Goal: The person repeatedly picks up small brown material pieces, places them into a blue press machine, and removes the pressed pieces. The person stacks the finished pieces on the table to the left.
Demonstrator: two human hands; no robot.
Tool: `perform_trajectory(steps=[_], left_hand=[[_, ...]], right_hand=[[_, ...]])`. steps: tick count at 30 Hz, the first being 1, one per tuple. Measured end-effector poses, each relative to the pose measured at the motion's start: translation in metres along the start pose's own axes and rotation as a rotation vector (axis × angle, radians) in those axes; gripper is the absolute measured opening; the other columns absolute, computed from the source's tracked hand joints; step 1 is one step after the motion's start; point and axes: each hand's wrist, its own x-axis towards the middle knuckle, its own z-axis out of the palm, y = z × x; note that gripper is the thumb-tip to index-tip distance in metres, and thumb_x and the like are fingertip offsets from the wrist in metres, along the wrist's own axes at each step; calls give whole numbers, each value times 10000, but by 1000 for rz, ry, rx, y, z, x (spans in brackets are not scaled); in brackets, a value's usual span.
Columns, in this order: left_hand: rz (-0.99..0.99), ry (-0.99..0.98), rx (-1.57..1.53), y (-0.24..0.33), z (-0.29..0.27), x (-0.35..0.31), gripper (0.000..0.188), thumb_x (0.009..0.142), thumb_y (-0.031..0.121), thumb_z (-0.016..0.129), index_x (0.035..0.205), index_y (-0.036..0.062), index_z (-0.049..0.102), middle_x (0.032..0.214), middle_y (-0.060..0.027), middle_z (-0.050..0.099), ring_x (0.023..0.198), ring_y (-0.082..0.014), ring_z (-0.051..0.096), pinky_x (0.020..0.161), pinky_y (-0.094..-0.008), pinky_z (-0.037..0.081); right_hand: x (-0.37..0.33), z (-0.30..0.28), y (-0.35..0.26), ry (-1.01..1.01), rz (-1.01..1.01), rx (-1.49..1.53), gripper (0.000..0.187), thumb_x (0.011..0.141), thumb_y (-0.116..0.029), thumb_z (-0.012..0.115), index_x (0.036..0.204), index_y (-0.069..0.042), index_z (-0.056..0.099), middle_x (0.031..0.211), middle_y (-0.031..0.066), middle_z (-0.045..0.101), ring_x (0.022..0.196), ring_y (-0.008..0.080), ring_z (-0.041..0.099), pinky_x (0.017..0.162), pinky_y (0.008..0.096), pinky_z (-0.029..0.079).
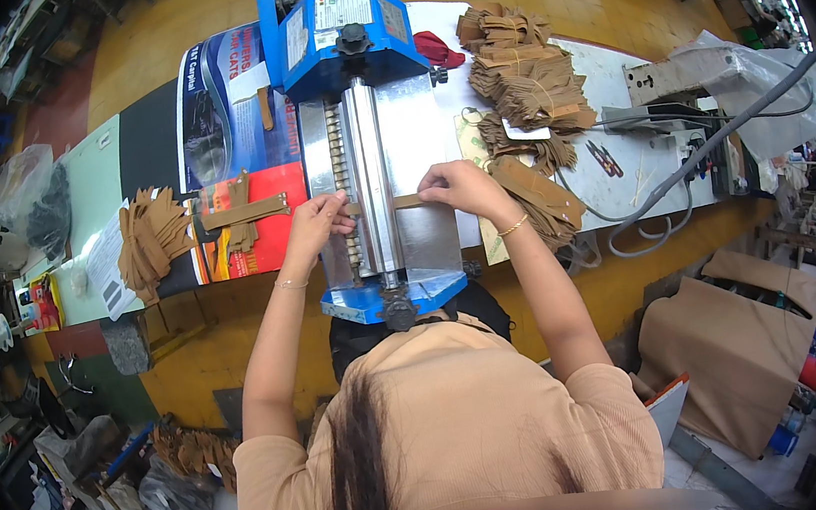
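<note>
A blue machine [343,36] with steel rollers [369,159] and a shiny metal bed stands in front of me on the table. Across the rollers lies a narrow tan leather strip [405,201]. My left hand [316,223] pinches its left end beside the toothed roller. My right hand [459,189] grips its right end on the metal bed. Both hands hold the strip flat over the rollers.
A stack of tan cut pieces [153,239] lies at the left on a printed banner [229,114]. Bundled tan pieces [524,76] pile up at the right, with scissors [604,158], grey cables [690,167] and a red cloth [435,48]. Brown sheets [730,339] lean below the table.
</note>
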Motion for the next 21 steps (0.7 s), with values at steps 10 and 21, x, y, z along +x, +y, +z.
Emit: perform_trajectory(steps=[10,21], left_hand=[[44,-12,19,0,-29,-5,247,882,32,639,1095,-89,607,900,-132,685,750,-166,684,685,-248,565],[52,115,6,5,-80,-20,189,882,26,651,1046,-66,636,872,-106,681,738,-154,683,668,-233,568]], right_hand=[[-67,-47,100,451,279,-6,170,806,-118,718,919,7,693,755,70,682,657,139,597,651,287,493],[-92,-18,159,618,246,-447,249,751,-188,757,941,-80,637,932,104,621,955,312,585,822,424,471]])
